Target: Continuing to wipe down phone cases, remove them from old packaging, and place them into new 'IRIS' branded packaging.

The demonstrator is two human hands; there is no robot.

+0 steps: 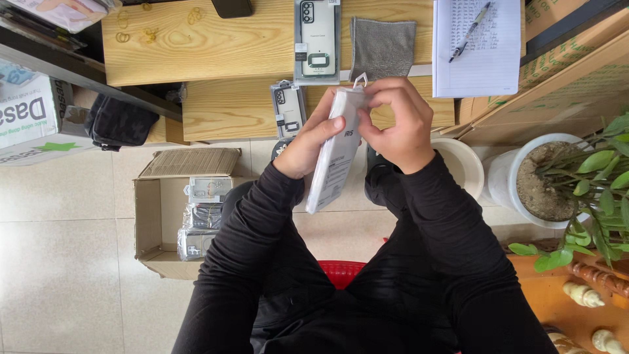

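Head view: the wooden table (216,46) ends just beyond the hands, with open floor below its edge. Both arms reach forward, bent inward. The left hand (308,141) grips the white phone-case package (335,157) along its side; the right hand (400,124) pinches its top end, just before the table edge.
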